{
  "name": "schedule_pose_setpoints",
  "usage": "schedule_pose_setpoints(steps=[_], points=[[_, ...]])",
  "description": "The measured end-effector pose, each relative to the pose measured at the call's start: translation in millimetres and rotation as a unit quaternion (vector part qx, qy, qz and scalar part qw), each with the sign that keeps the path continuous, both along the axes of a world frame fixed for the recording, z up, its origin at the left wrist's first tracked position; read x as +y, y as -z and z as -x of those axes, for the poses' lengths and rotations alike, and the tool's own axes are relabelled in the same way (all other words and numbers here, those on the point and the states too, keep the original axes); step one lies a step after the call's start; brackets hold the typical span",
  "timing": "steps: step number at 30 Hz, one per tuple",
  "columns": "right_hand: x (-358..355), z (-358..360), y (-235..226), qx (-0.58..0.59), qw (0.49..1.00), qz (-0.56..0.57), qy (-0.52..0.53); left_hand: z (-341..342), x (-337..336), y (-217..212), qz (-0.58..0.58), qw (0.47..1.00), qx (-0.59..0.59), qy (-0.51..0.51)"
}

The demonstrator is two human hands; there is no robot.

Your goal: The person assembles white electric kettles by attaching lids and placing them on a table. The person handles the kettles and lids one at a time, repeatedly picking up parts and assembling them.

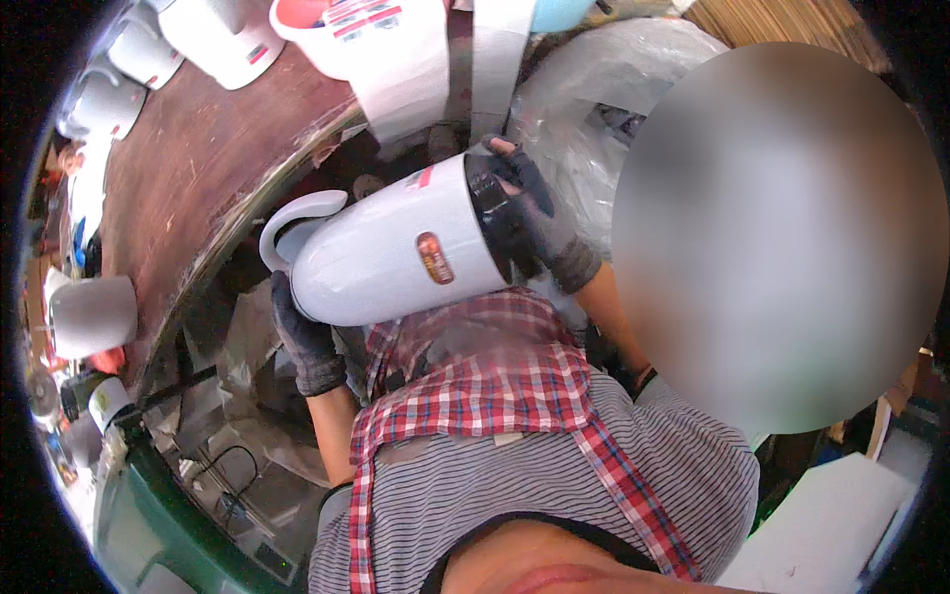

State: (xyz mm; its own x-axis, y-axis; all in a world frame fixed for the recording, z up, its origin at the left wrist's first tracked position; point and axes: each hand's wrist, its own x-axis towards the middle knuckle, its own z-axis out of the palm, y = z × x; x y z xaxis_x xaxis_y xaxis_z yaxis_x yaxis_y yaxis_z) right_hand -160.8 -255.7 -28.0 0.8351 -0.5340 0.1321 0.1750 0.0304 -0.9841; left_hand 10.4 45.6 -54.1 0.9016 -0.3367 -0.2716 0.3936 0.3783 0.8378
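A white jug with a curved handle lies tilted on its side in front of my checked apron. Its handle end points left, and the black end is toward my right. My left hand, in a dark fingerless glove, is closed under the handle end. Around the black end curl the fingers of my right hand, gloved the same way, with bare fingertips showing. A small red and brown oval sticker sits on the jug's side.
A worn brown table curves along the left, with white jugs at its far end. Beyond my hands are a pink-rimmed container and a clear plastic bag. A green bin-like thing stands at lower left. A blurred oval covers the right side.
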Motion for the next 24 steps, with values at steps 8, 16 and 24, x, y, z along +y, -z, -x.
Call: schedule_pose_setpoints(steps=[8,16,24], points=[[8,9,9,-0.055,0.988,-0.002,-0.142,-4,16,20,-0.197,0.966,-0.168,-0.010],[37,53,32,0.030,0.974,-0.220,-0.046,22,8,0,-0.135,0.991,-0.009,0.016],[35,53,2,0.011,0.992,-0.123,-0.006,26,15,15,-0.207,0.973,-0.081,0.063]])
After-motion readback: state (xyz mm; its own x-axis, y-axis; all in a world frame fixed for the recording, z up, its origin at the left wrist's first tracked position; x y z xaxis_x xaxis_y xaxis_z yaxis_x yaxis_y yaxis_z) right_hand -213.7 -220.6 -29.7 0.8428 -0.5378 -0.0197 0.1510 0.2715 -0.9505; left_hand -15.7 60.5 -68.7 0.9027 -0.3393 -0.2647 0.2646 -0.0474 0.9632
